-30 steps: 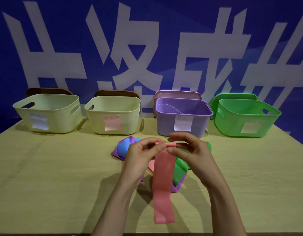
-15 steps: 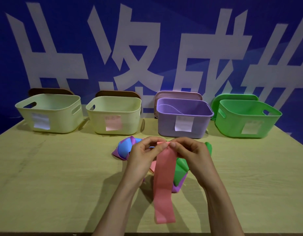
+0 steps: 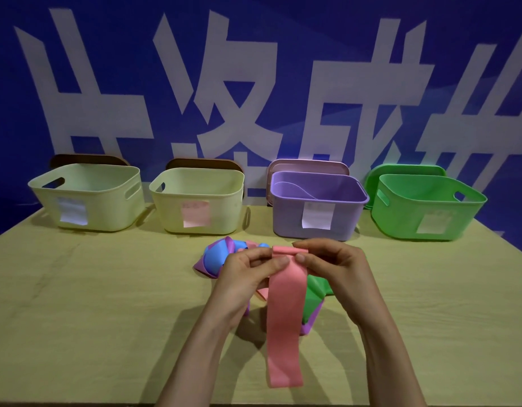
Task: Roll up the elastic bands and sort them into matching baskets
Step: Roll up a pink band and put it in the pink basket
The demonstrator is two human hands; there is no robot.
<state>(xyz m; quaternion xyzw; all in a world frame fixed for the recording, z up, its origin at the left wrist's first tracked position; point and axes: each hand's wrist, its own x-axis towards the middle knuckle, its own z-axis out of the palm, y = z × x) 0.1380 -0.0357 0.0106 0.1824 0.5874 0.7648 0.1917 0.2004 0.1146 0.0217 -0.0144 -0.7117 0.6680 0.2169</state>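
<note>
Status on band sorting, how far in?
Early. Done: nothing surely sorted; a curved edge inside the purple basket may be a band. In hand: left hand and right hand pinch the pink band at its barely rolled top. Left: pile of blue, purple, green bands on the table.

Four baskets line the tabletop's (image 3: 92, 304) far edge: cream basket (image 3: 86, 201), second cream basket (image 3: 221, 207), purple basket (image 3: 342, 218), green basket (image 3: 400, 218). Tangled bands (image 3: 215, 258) lie mid-tabletop.

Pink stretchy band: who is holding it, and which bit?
Both hands hold the long pink elastic band at its rolled top end: the left hand pinches the left edge, the right hand the right edge. The rest hangs loose.
</note>
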